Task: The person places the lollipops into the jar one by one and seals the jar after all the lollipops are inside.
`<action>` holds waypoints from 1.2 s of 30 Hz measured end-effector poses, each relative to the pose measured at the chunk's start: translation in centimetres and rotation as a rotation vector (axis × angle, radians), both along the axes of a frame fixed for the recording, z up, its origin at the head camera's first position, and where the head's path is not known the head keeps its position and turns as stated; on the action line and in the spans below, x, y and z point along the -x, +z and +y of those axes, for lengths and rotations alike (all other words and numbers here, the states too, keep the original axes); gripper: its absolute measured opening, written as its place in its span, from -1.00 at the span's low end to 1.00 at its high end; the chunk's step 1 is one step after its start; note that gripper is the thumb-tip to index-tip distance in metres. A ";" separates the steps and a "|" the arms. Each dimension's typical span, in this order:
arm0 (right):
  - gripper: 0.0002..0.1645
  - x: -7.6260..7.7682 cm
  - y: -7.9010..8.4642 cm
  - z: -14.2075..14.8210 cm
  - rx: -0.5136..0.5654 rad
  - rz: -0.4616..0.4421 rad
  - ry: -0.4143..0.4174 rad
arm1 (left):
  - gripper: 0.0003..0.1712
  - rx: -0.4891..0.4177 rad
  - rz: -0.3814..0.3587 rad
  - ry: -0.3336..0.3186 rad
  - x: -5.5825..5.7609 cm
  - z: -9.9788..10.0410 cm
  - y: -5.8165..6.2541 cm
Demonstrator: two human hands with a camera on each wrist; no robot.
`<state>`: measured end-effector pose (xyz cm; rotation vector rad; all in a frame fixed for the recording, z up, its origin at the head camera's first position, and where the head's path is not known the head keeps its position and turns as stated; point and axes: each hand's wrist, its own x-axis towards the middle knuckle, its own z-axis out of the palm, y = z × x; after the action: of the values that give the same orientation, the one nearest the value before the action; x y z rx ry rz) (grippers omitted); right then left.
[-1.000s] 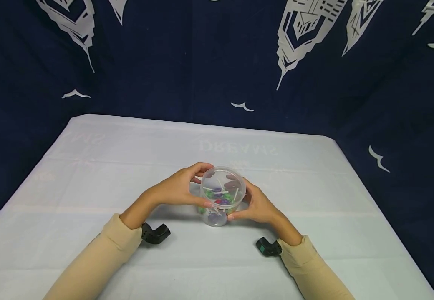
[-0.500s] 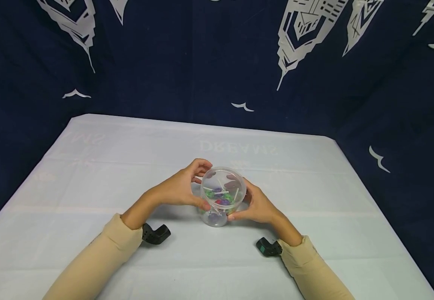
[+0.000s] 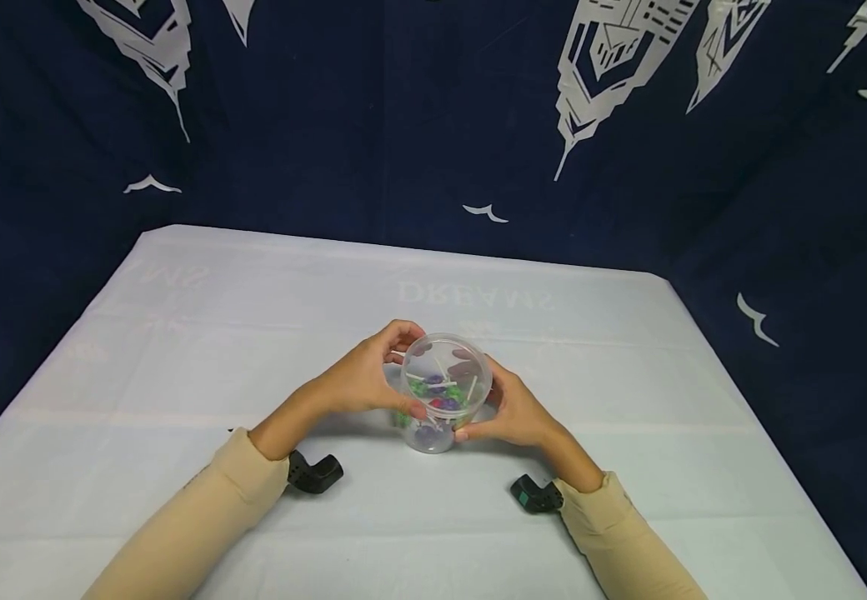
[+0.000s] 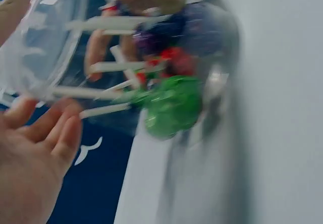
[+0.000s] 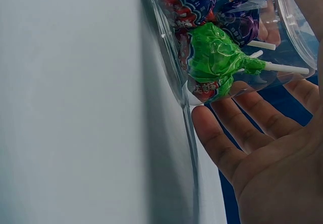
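Note:
A clear plastic jar [image 3: 429, 438] stands on the white table with lollipops [image 4: 174, 105] inside, wrapped in green, purple and red, their white sticks pointing up. Its round see-through lid [image 3: 444, 343] is on top. My left hand [image 3: 362, 379] spans the lid from the left, thumb at the near rim and fingers at the far rim. From the right, my right hand [image 3: 521, 410] holds the jar's body, thumb in front and fingers behind. A green lollipop [image 5: 214, 55] shows through the wall close to the right fingers in the right wrist view.
White cloth covers the table [image 3: 253, 283]. A dark blue curtain [image 3: 373, 125] with pale building prints hangs behind it. Black wrist devices [image 3: 315, 473] stick out from both beige sleeves [image 3: 201, 508], low over the cloth.
The left thumb and fingers opened slightly off the rim half a second ago and are back against it now. The left wrist has shifted slightly. The jar and right hand stay put.

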<state>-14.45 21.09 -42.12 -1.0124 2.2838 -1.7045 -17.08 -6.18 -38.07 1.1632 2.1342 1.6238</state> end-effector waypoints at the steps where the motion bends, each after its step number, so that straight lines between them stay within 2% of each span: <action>1: 0.18 0.0 0.0 0.0 0.001 0.001 -0.001 | 0.04 -0.020 -0.007 -0.010 0.1 -0.1 0.0; 5: 0.17 0.1 0.0 0.2 0.003 0.002 0.008 | 0.23 -0.062 -0.021 -0.033 0.0 -0.2 -0.3; 8: 0.18 0.1 0.0 0.1 0.003 0.002 0.008 | 0.31 -0.037 0.007 0.006 -0.3 0.1 -0.5; 10: 0.19 0.1 0.1 0.1 0.001 0.005 0.002 | 0.19 -0.035 0.009 0.018 -0.4 0.1 -0.4; 13: 0.19 0.1 0.0 0.0 0.002 -0.001 0.005 | 0.04 -0.056 -0.020 -0.008 -0.4 -0.2 -0.5; 16: 0.19 0.1 0.0 0.0 0.003 -0.007 0.012 | 0.13 -0.073 -0.051 -0.028 -0.4 -0.4 -0.5; 19: 0.20 0.1 0.0 -0.1 0.006 -0.003 0.011 | 0.16 -0.035 -0.036 0.010 -0.5 -0.2 -0.5; 21: 0.20 0.1 0.0 -0.1 0.006 0.001 0.008 | 0.07 -0.019 -0.028 0.026 -0.6 -0.1 -0.5; 24: 0.20 0.1 0.0 0.0 0.007 -0.001 0.009 | -0.04 -0.023 -0.025 0.006 -0.5 -0.2 -0.3; 27: 0.20 0.0 0.0 -0.1 0.003 -0.003 0.010 | 0.04 -0.026 -0.030 -0.015 -0.5 -0.4 -0.2; 30: 0.20 0.0 0.0 0.0 0.005 -0.004 0.008 | 0.07 0.002 -0.021 0.019 -0.6 -0.2 -0.1; 32: 0.20 0.0 0.0 0.0 0.005 -0.006 0.007 | 0.01 0.007 -0.018 0.037 -0.6 -0.1 0.0; 34: 0.19 0.1 0.0 0.0 0.004 -0.007 0.004 | -0.08 0.013 -0.008 0.027 -0.6 -0.2 0.2; 36: 0.19 0.1 0.0 0.1 0.004 -0.008 0.005 | -0.04 0.010 -0.006 -0.004 -0.5 -0.5 0.3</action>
<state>-14.53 21.19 -42.09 -1.0103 2.2717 -1.7088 -16.62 -6.64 -37.76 1.1576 2.1321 1.6115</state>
